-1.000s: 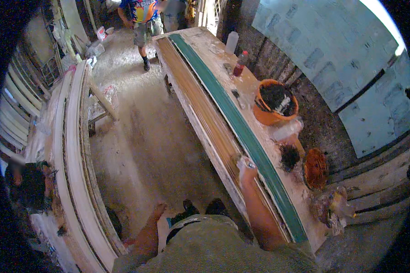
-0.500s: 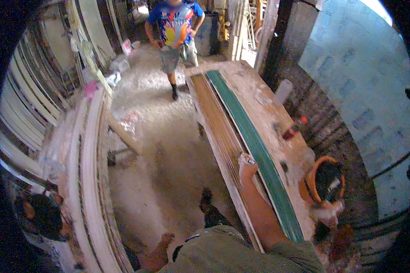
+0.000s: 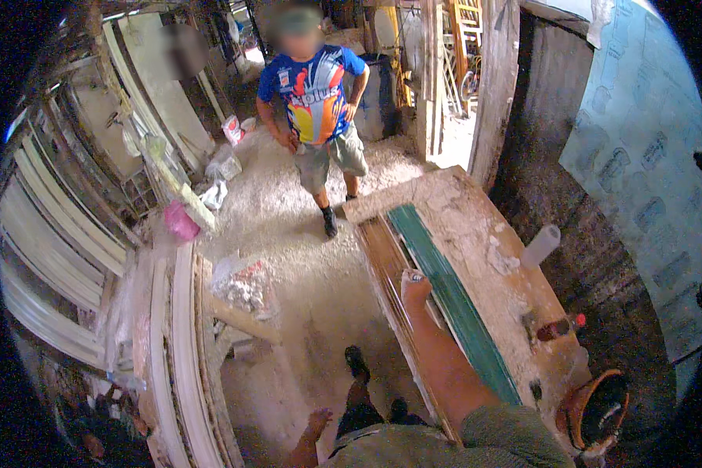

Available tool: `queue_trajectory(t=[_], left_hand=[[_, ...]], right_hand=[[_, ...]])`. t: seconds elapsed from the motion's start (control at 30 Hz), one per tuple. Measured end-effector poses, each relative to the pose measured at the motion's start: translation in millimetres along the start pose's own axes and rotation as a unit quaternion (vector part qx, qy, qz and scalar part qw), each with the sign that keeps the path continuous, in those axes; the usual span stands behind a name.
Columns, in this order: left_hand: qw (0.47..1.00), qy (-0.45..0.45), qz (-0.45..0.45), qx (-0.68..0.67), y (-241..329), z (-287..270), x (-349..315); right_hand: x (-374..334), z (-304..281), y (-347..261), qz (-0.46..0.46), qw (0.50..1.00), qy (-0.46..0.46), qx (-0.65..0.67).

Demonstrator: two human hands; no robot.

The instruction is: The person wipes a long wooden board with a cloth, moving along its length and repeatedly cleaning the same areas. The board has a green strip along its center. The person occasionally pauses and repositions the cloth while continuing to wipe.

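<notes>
My right hand (image 3: pixel 415 285) is stretched out over a long, glossy brown wooden board (image 3: pixel 384 248) on the workbench. Its fingers are closed round something small and pale that I cannot make out, pressed to the board or just above it. Alongside, to the right, lies a long green-painted board (image 3: pixel 444 281) with a pale edge. My left hand (image 3: pixel 318 423) hangs low beside my body, away from the bench, its fingers loosely apart and nothing visible in them.
A dusty workbench (image 3: pixel 476 207) carries a whitish bottle (image 3: pixel 540 246) and a red-capped bottle of dark red liquid (image 3: pixel 555 329). An orange-rimmed bucket (image 3: pixel 573 413) stands at the right. Long pale boards (image 3: pixel 183 351) lie on the left. Another person (image 3: pixel 320 101) stands beyond the bench, hands on hips.
My right hand has moved further along the brown board, away from me. My view has tilted up, showing more of the other person. My left hand has swung slightly forward.
</notes>
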State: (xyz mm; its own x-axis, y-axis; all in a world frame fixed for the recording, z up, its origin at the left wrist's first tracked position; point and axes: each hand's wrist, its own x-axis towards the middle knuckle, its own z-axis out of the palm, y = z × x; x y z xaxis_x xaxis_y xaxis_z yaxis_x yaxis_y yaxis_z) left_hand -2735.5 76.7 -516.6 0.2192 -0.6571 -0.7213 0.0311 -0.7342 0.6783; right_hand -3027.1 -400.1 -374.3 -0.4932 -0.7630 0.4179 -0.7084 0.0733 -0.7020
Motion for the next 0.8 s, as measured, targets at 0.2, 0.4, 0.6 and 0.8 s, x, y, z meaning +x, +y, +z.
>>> queue_trajectory(t=[0.2,0.4,0.6,0.8], left_hand=[[0.989,-0.094,-0.084,0.082,54.6,-30.9,81.5],[0.979,-0.101,-0.073,0.160,125.5,-92.7,171.1],[0.942,-0.015,0.227,0.247,237.9,-124.0,238.8],[0.977,-0.018,0.059,0.203,281.2,-84.8,268.2]], right_hand=[[59.6,80.6,-51.4,0.110,0.985,-0.038,0.130],[110.8,164.9,-90.9,-0.001,0.984,-0.058,0.170],[135.5,139.6,-106.5,0.033,0.988,-0.119,0.094],[36.4,1.8,-42.8,0.100,0.982,-0.077,0.139]])
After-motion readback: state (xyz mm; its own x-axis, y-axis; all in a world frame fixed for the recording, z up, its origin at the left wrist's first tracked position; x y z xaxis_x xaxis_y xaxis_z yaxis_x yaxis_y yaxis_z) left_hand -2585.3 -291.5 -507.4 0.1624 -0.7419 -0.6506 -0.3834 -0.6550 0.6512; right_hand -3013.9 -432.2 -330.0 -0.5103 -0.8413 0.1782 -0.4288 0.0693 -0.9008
